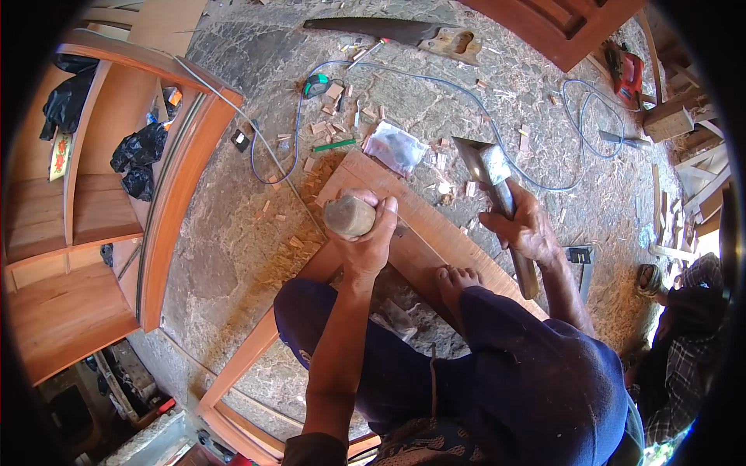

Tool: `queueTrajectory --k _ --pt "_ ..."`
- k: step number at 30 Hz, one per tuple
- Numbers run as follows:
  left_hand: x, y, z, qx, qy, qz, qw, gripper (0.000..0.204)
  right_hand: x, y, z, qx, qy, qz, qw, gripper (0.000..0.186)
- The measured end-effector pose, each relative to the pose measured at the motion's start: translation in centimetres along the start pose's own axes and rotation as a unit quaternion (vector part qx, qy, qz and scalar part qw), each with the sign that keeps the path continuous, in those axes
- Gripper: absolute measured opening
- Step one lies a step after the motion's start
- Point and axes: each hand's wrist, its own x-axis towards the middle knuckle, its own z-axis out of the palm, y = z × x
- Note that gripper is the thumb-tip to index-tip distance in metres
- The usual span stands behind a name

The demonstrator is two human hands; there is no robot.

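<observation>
My left hand (365, 242) is wrapped round a thick, worn wooden handle (350, 216) held upright, its round end toward me. Whatever is at its lower end is hidden behind the hand. Beneath it lies a reddish wooden frame (423, 203), a wide board meeting narrower rails at a corner. To the right, my right hand (522, 225) grips a hammer (497, 167) by its wooden handle, the metal head raised above the board. My bare foot (457, 283) rests on the frame.
A handsaw (396, 33), tape measure (315, 85), green pencil-like stick (335, 145), clear plastic bag (395, 147) and wood chips lie on the stone floor. A blue cord (435, 78) winds across it. An open cabinet (167, 241) stands left, a red power tool (626, 74) far right, another person (688, 334) lower right.
</observation>
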Motion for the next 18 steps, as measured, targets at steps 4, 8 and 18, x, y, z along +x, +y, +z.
queueTrajectory --k 4,8,18 --pt "0.0 0.3 -0.3 -0.011 -0.002 -0.016 1.000 0.021 -0.3 -0.6 0.3 -0.004 -0.002 0.005 1.000 0.047" --pt "-0.2 0.1 -0.4 0.017 0.027 -0.005 0.999 0.020 -0.2 -0.2 0.7 0.007 -0.012 -0.002 1.000 0.049" --pt "-4.1 -5.5 -2.1 0.200 -0.053 0.143 0.968 0.049 -2.9 -10.2 -0.3 -0.206 -0.068 -0.389 0.895 0.059"
